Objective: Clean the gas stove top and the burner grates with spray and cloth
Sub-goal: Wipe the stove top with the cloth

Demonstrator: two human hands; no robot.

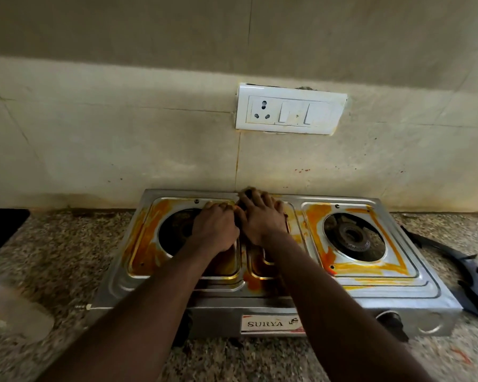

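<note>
Head view: right hand spread flat, pressing dark cloth at back-middle edge of stained Surya gas stove; left hand curled alongside, grip unclear.

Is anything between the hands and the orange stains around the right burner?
Nothing visible. The right burner stands uncovered, and the stove top between it and the right hand lies bare.

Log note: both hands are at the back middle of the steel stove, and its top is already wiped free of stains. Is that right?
Not quite. The head view shows orange stains smeared across the stove top, so it is not wiped clean. The left hand and right hand are indeed at the back middle.
</note>
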